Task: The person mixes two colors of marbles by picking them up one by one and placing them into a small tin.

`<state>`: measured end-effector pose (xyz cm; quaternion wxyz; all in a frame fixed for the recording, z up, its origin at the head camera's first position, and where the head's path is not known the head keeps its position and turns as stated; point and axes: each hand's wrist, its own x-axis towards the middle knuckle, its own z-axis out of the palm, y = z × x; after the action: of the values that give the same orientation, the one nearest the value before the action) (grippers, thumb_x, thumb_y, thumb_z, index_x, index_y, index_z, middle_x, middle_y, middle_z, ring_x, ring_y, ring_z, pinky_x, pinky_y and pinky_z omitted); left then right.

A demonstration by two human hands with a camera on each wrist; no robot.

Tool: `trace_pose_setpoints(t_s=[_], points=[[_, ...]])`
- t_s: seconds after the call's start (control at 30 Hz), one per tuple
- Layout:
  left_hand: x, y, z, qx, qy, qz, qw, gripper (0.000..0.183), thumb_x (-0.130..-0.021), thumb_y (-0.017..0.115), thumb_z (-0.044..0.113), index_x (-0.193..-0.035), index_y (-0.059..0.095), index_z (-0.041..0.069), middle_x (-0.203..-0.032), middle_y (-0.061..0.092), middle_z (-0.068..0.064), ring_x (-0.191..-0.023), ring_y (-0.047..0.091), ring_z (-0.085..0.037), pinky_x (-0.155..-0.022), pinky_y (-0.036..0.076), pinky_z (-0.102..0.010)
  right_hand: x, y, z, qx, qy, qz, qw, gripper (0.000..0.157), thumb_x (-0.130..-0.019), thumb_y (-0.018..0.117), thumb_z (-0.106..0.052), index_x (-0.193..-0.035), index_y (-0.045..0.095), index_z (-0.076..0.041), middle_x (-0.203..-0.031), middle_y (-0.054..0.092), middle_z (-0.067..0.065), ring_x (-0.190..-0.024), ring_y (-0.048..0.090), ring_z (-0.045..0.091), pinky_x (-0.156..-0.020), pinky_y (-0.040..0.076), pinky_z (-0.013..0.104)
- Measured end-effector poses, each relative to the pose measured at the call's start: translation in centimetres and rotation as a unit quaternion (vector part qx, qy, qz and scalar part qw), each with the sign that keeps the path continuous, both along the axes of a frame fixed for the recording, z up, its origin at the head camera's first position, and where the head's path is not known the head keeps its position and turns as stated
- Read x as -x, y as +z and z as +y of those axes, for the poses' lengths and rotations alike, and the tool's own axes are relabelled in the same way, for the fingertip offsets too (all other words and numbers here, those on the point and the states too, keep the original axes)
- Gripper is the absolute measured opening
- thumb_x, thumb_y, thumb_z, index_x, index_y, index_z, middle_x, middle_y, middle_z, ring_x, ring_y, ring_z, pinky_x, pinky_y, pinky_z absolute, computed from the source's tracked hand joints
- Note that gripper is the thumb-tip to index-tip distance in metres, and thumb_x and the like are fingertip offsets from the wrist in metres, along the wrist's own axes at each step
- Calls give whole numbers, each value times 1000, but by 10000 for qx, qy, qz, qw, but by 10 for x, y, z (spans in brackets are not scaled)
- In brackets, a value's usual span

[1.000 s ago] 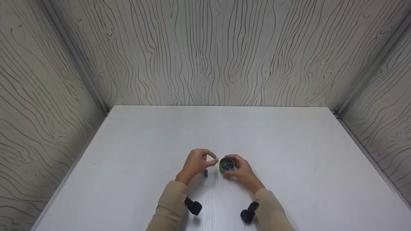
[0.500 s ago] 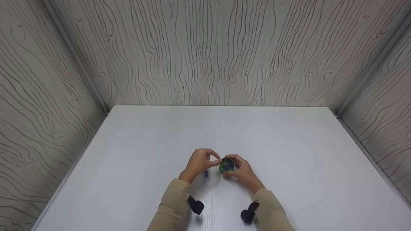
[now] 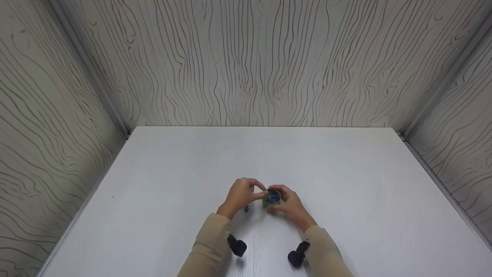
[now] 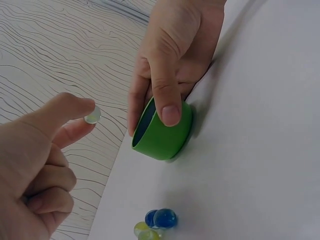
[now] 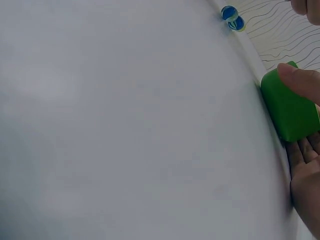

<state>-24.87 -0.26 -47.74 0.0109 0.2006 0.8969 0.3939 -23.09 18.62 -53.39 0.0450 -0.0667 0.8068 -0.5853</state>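
My left hand [image 3: 241, 195] pinches a clear glass marble [image 4: 92, 115] between thumb and index finger, just left of the cup's mouth and above the table. The other fingers of that hand are curled in. My right hand [image 3: 291, 206] grips a small green cup [image 4: 165, 131] around its side, thumb on the near face and fingers behind. The cup stands on the table, its dark inside showing several blue marbles from above. Several loose blue and yellowish marbles [image 4: 165, 218] lie together on the table below the left hand, partly hidden by it in the head view.
A white table [image 3: 326, 165] spreads out around both hands. Wood-grain patterned panels [image 3: 246, 61] rise at its back and both sides. Each beige sleeve carries a black wrist camera, the left one [image 3: 237, 246] and the right one [image 3: 298, 254] both close over the table.
My left hand has moved a little to the right with the marble, up to the cup's rim. The right hand and the cup have stayed in place.
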Motion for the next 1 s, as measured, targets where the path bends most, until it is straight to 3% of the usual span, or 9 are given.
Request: trace_pose_setpoints(t_s=[0.23,0.47,1.0], points=[[3,-2,2,56,-19,23,10000,17,-83,74,25,-92,77,11,-64,38,9,-62,34,-6,-59,28,-18,3,-2,1,1,47,-26,10000,62,-73,80,-7,-129,54,-4,-136,57,16,-138,43,35,-116,30,49],[5,1,5,-66,-109,122,9998,18,-83,74,23,-92,77,8,-52,31,10,-48,24,-4,-48,22,-18,5,-1,3,143,155,202,9996,61,-74,79,-3,-129,53,1,-135,55,21,-138,42,39,-117,27,52],[1,0,6,-150,100,-72,9998,18,-84,74,24,-93,77,9,-55,33,9,-51,29,-6,-48,23,-18,2,-3,1,-62,32,132,9999,60,-73,80,-6,-128,55,-3,-134,58,17,-137,44,37,-116,29,51]])
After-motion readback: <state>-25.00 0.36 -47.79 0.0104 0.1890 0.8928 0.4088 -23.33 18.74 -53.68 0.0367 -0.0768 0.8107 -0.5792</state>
